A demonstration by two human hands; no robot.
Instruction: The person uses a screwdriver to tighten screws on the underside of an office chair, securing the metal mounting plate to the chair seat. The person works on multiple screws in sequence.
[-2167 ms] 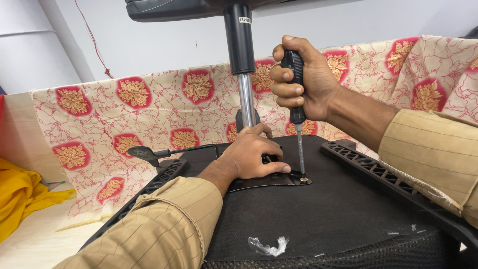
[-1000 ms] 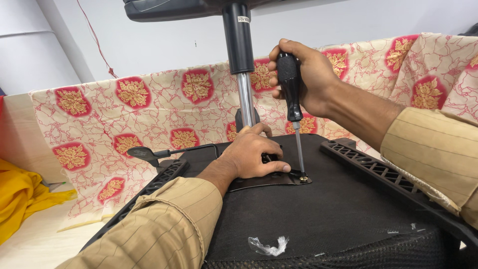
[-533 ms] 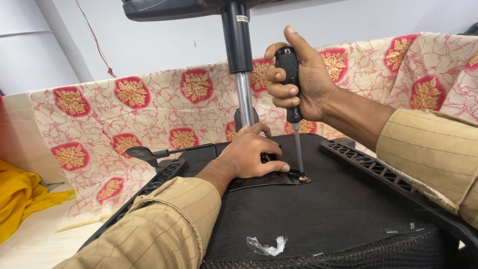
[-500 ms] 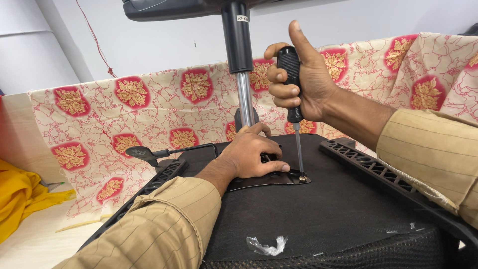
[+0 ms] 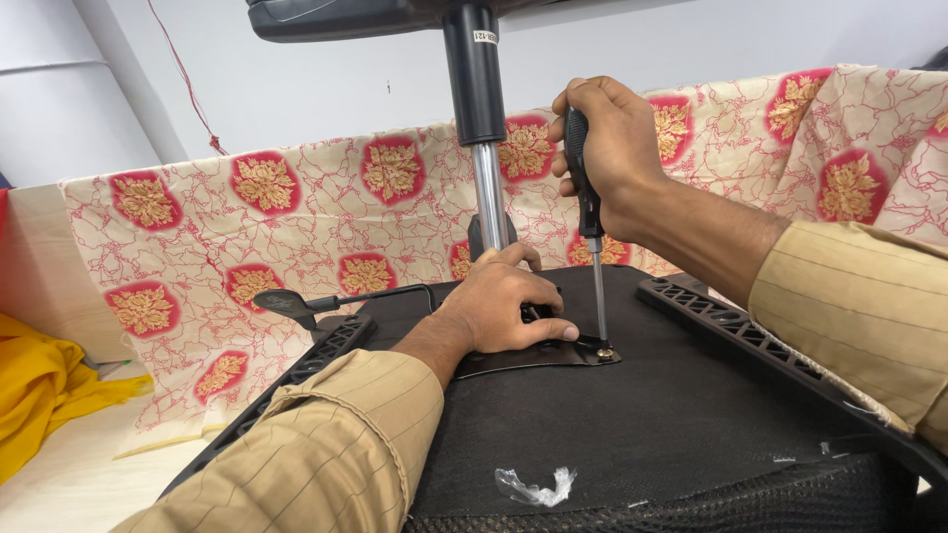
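We are driving a screw at the right corner of the flat black metal mounting plate [image 5: 538, 355], which lies on the upturned black fabric underside of the chair seat [image 5: 671, 424], near the foot of the chrome gas-lift column [image 5: 489, 197]. Our right hand [image 5: 612, 148] is wrapped tight around the black-handled screwdriver [image 5: 590, 227], held upright from above with the tip at the screw. Our left hand [image 5: 504, 311] lies flat with its fingers pressed on the plate, steadying it. As we judge it, the next move calls for steady downward pressure, the shaft kept vertical.
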